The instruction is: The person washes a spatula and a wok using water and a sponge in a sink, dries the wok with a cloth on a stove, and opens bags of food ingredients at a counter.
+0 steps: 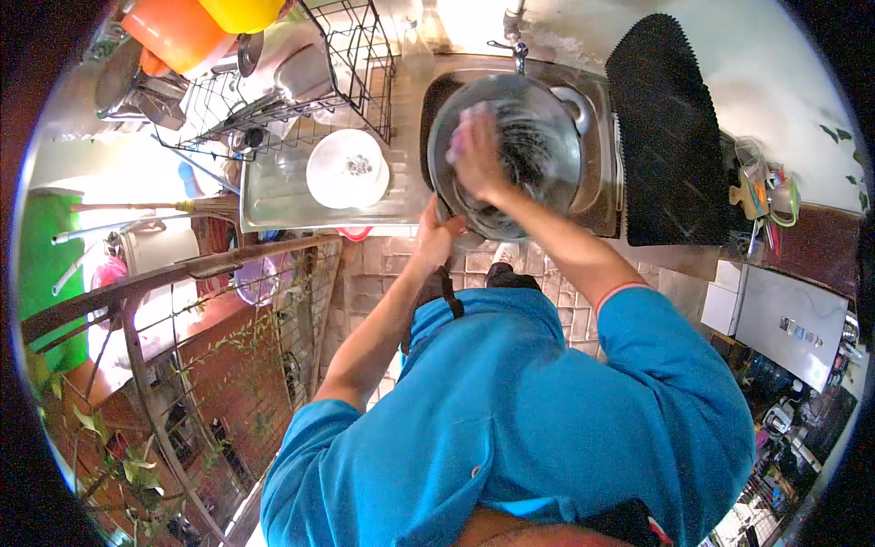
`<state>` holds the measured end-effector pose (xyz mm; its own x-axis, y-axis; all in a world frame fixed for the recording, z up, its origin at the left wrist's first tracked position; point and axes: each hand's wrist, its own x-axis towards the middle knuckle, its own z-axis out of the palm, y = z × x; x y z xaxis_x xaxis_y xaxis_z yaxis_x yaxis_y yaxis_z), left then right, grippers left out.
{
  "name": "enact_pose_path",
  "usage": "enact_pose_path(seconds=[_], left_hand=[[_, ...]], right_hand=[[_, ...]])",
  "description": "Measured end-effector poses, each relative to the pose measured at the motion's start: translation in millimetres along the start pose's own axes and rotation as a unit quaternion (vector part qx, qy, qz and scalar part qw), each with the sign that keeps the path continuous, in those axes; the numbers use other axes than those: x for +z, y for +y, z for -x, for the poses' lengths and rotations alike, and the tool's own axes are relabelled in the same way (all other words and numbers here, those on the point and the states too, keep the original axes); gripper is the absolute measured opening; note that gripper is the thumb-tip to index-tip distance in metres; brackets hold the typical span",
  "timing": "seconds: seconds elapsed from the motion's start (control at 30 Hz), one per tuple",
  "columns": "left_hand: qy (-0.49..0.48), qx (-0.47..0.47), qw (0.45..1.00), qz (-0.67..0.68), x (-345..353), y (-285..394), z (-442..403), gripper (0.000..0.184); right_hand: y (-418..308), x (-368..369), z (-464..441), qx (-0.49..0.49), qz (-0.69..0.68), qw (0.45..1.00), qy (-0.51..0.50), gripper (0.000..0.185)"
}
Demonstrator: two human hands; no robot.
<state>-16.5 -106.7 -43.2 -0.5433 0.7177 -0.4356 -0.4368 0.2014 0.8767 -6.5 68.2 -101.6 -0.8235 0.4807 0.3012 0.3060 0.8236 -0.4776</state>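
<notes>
A large round metal pot [567, 173] sits tilted in the sink [597, 196], its inside streaked with whitish suds. My left hand [437, 235] is closed on the pot's near left edge, where a handle may be hidden under the fingers. Inside the pot, my right hand [481, 164] presses a pinkish scrubber [465, 128] against the wall; motion blurs it, so its exact kind is unclear. The pot's other loop handle [576, 111] shows at the far right, free of both hands. Behind the pot stands a faucet [519, 56].
On the drainboard [283, 196] left of the sink is a white bowl [339, 173] with small dark bits inside. A black wire dish rack [369, 87] stands behind it. To the right leans a black ridged board [665, 137]. A metal railing [182, 273] runs at the left.
</notes>
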Motion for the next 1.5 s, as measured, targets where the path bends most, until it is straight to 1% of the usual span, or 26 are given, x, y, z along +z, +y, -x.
enact_pose_path(seconds=[0.1, 0.17, 0.23, 0.27, 0.3, 0.37, 0.43, 0.5, 0.57, 0.63, 0.67, 0.7, 0.77, 0.83, 0.87, 0.9, 1.0, 1.07, 1.1, 1.17, 1.23, 1.3, 1.37, 1.43, 1.47, 1.5], left_hand=[[0.018, 0.077, 0.997, 0.011, -26, 1, -12, 0.054], [0.011, 0.06, 0.998, 0.024, -37, 14, 3, 0.052], [0.01, 0.037, 0.999, -0.007, -52, -4, 7, 0.051], [0.035, 0.07, 0.995, -0.06, -55, -24, 12, 0.05], [0.036, 0.073, 0.995, -0.06, -47, -17, 18, 0.05], [0.001, 0.011, 1.0, 0.02, -19, 15, 33, 0.05], [-0.002, 0.003, 1.0, -0.024, -10, 34, 37, 0.05], [-0.011, 0.126, 0.986, -0.107, -9, 42, 36, 0.048], [-0.024, 0.107, 0.987, -0.113, -17, 46, 36, 0.048], [-0.047, 0.058, 0.996, -0.043, -22, 46, 43, 0.047], [0.009, 0.069, 0.996, -0.055, -12, 57, 56, 0.046], [0.009, 0.074, 0.996, -0.057, -6, 63, 62, 0.046], [-0.011, 0.1, 0.992, -0.076, 3, 70, 67, 0.046], [-0.027, 0.124, 0.986, -0.109, 4, 74, 63, 0.045], [-0.029, 0.088, 0.991, -0.092, 7, 84, 66, 0.045], [-0.029, 0.052, 0.995, -0.075, 9, 91, 68, 0.045], [-0.045, 0.107, 0.986, -0.119, 3, 91, 70, 0.046], [-0.041, 0.147, 0.98, -0.127, 3, 80, 66, 0.047], [-0.038, 0.188, 0.972, -0.133, 4, 79, 64, 0.049], [-0.054, 0.178, 0.971, -0.151, 5, 80, 61, 0.05], [-0.068, 0.167, 0.969, -0.167, 8, 84, 59, 0.052], [-0.082, 0.134, 0.972, -0.174, 10, 94, 61, 0.051], [-0.063, 0.119, 0.978, -0.161, 12, 107, 69, 0.049], [-0.039, 0.098, 0.984, -0.141, 12, 105, 71, 0.048], [-0.035, 0.186, 0.965, -0.183, 12, 100, 65, 0.047], [-0.031, 0.276, 0.934, -0.223, 13, 99, 60, 0.047]], right_hand=[[-22, -18, 49, -0.117, -0.149, 0.969, -0.159, 0.064], [-5, -37, 68, -0.057, 0.063, 0.955, -0.285, 0.06], [28, -44, 68, -0.066, 0.19, 0.964, -0.172, 0.059], [42, -46, 54, -0.017, 0.213, 0.967, -0.142, 0.057], [37, -54, 36, -0.017, 0.217, 0.975, -0.039, 0.06], [24, -49, 3, -0.025, 0.163, 0.986, 0.035, 0.059], [-22, -56, -18, -0.093, 0.095, 0.99, 0.039, 0.055], [-54, -59, -11, -0.219, -0.086, 0.972, 0.023, 0.05], [-56, -74, -22, -0.26, -0.011, 0.966, 0.009, 0.048], [-38, -93, -46, -0.166, 0.081, 0.981, 0.06, 0.047], [-33, -102, -58, -0.111, 0.152, 0.97, 0.153, 0.048], [-29, -110, -69, -0.045, 0.166, 0.964, 0.204, 0.048], [-29, -117, -78, -0.028, 0.072, 0.966, 0.248, 0.047], [-41, -114, -67, -0.188, 0.031, 0.97, 0.15, 0.047], [-54, -111, -59, -0.308, 0.0, 0.932, 0.189, 0.046], [-64, -120, -49, -0.321, 0.025, 0.936, 0.141, 0.044], [-39, -130, -75, -0.352, 0.021, 0.916, 0.191, 0.039], [-30, -153, -90, -0.11, 0.117, 0.931, 0.327, 0.034], [-31, -154, -90, -0.111, 0.118, 0.931, 0.328, 0.034], [-37, -153, -88, -0.136, 0.047, 0.955, 0.259, 0.028], [-65, -155, -75, -0.337, -0.007, 0.923, 0.185, 0.027], [-84, -147, -55, -0.42, -0.018, 0.893, 0.159, 0.028], [-54, -144, -61, -0.415, 0.008, 0.899, 0.143, 0.033], [-38, -150, -68, -0.096, 0.082, 0.973, 0.191, 0.043], [-37, -155, -69, -0.071, 0.077, 0.963, 0.246, 0.056], [-42, -152, -68, -0.074, 0.078, 0.963, 0.247, 0.056]])
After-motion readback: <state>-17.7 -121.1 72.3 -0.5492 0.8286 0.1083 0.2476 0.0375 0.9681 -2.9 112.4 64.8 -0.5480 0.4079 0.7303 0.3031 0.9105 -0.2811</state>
